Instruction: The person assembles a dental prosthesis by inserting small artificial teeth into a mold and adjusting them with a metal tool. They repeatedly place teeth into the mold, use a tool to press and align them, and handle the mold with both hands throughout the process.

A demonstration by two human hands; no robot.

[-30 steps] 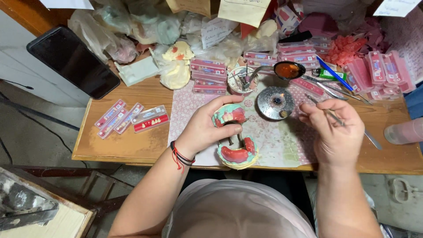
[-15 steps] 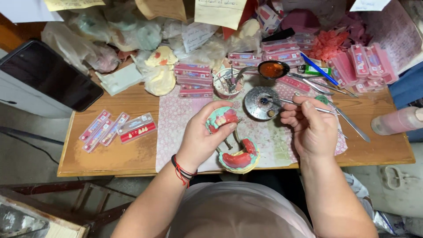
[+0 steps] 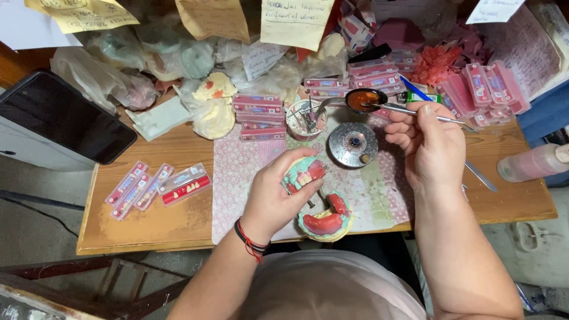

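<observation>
My left hand (image 3: 274, 195) grips a dental cast (image 3: 303, 173) with red wax gums and white teeth, held just above the table. A second cast (image 3: 325, 220) with red wax lies below it near the table's front edge. My right hand (image 3: 431, 144) holds a thin metal tool (image 3: 415, 112) whose tip reaches into a small dark ladle (image 3: 363, 99) of orange-red melted wax. A round metal burner (image 3: 353, 144) sits between my hands on a pale patterned mat (image 3: 237, 172).
Several flat cards of false teeth (image 3: 155, 186) lie at the left of the wooden table (image 3: 136, 222). Stacked pink tooth boxes (image 3: 258, 115), a cup of tools (image 3: 305, 120), plaster pieces (image 3: 211, 106), plastic bags and paper notes crowd the back. A dark tablet (image 3: 62, 118) leans at left; a pink bottle (image 3: 532, 163) lies at right.
My right hand has moved up and back from beside the burner, carrying the tool's tip into the wax ladle. My left hand keeps the cast in about the same place.
</observation>
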